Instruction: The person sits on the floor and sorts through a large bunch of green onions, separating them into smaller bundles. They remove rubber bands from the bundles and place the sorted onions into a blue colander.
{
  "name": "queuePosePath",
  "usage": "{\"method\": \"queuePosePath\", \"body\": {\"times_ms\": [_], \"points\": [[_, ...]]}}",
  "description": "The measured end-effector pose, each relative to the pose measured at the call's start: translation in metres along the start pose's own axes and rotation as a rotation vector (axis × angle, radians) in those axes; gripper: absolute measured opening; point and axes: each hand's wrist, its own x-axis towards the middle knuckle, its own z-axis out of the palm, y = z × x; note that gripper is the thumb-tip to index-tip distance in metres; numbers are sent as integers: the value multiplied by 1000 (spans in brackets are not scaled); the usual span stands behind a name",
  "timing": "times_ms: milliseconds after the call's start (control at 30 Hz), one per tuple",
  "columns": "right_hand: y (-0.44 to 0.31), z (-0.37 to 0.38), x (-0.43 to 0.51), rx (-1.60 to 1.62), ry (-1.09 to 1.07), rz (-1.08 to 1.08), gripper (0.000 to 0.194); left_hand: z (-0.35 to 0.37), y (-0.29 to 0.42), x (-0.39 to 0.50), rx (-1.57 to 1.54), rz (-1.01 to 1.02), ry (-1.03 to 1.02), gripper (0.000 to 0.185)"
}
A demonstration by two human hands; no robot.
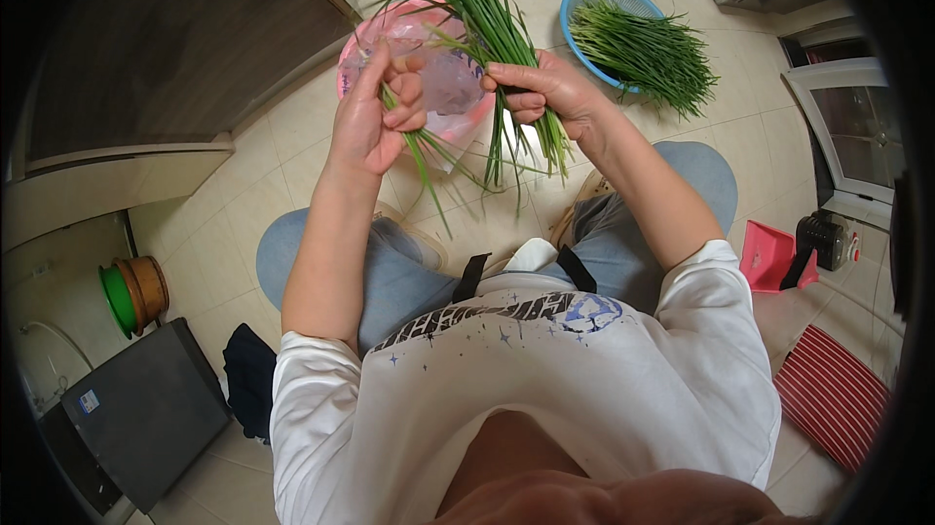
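A thick bunch of long green chives (504,28) is gripped in my right hand (551,90), the pale stem ends pointing toward me and the leaf tips away. My left hand (387,108) has its fingers curled around a few thin chive strands (424,149) that hang below the palm. Under both hands stands a pink basin (350,50) lined with a clear plastic bag (445,79). To the right, a blue plastic colander (573,43) holds a large heap of chives (643,46) that spills over its rim.
Pale tiles make up the floor (738,87). Dark cabinets (175,35) border the left. A pink dustpan (767,255) and a red striped mat (833,393) lie at right. Brown and green tubs (139,296), a dark grey box-like object (153,408) and dark cloth (250,379) are at lower left.
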Motion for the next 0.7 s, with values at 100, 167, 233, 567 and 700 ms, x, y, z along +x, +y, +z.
{"method": "queuePosePath", "body": {"times_ms": [100,167,233,567,700], "points": [[5,-1,3,133,-43,79,14,8,-6,-1,268,190,89,24],[9,0,3,151,-54,136,14,17,-18,-4,444,291,79,27],[13,3,2,169,-79,161,13,20,-21,-4,455,302,129,20],[19,2,4,251,-143,263,13,1,-6,3,205,591,311,23],[22,0,5,263,-150,267,14,4,-9,1,192,514,256,21]]}}
